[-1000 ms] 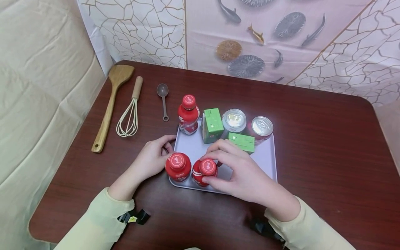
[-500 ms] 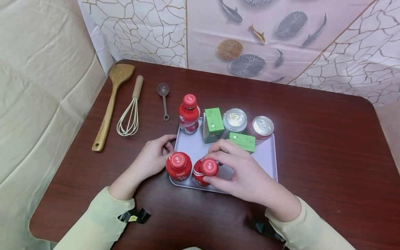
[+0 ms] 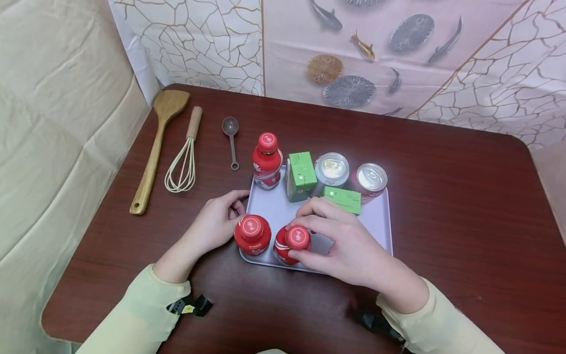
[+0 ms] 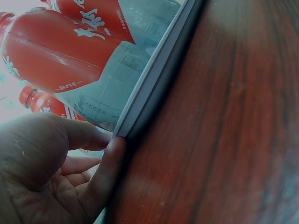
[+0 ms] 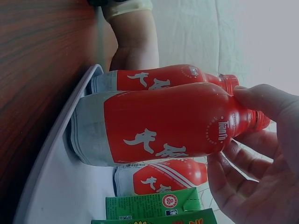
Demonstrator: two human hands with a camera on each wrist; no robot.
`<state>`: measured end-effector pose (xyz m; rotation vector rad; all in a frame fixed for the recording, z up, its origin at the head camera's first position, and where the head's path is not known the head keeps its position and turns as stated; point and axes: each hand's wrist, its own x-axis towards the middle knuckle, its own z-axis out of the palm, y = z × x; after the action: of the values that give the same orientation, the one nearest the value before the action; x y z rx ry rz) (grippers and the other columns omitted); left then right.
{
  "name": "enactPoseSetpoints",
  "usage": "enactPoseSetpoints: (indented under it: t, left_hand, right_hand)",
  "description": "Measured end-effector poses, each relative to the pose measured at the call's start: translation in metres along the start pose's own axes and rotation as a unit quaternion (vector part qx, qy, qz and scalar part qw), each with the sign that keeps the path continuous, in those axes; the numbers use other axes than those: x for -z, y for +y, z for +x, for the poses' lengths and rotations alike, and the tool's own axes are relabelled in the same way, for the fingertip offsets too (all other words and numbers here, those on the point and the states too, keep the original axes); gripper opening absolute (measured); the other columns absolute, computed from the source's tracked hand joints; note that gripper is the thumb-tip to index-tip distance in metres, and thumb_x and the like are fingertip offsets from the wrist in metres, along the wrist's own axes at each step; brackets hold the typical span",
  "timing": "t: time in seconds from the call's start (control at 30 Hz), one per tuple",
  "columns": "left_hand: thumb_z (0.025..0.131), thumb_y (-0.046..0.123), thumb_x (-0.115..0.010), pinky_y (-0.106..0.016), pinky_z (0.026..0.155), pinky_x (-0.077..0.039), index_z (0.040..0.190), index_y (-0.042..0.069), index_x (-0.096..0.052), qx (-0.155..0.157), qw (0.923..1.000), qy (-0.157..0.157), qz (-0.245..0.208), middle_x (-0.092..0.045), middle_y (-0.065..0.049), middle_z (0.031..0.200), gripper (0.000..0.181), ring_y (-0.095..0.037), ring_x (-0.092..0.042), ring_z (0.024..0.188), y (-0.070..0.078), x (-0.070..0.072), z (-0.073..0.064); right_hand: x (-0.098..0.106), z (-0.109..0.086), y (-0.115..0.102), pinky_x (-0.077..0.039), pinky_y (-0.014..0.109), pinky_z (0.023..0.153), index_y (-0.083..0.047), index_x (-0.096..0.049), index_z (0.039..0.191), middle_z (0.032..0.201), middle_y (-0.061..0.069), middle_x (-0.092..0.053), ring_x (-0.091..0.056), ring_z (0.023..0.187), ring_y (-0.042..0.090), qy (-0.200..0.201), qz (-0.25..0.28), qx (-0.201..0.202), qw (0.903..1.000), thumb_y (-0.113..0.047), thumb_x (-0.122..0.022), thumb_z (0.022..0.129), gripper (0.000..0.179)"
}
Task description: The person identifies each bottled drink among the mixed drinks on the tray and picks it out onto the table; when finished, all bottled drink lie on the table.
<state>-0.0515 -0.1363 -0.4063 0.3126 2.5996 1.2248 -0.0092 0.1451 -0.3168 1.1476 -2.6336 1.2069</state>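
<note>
My right hand [image 3: 340, 241] grips the upright bottle [image 5: 163, 123] near its neck, from the right; my left hand [image 3: 215, 223] pinches the tray [image 3: 278, 207] by its left edge.

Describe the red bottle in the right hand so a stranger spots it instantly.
On the brown table sits a pale tray. At its near edge, right of the corner bottle, is the red bottle. Unlike the corner bottle and the far bottle, it has the grip of the right hand on its upper part.
</note>
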Motion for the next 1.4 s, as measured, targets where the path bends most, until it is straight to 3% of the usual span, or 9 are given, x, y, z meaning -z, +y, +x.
enactPoseSetpoints:
  t: [1.4]
  left_hand:
    - [0.09, 0.011, -0.07, -0.032, 0.07, -0.052, 0.14, 0.005, -0.06, -0.002, 1.0, 0.001, 0.0, -0.065, -0.005, 0.09, 0.051, -0.015, -0.06, 0.072, 0.0, 0.0, 0.0]
  right_hand:
    - [0.009, -0.012, 0.003, -0.059, 0.028, 0.08, -0.017, -0.078, 0.112, 0.112, -0.005, -0.064, -0.058, 0.104, 0.009, -0.002, 0.004, -0.012, 0.9999, -0.013, -0.092, 0.073, 0.042]
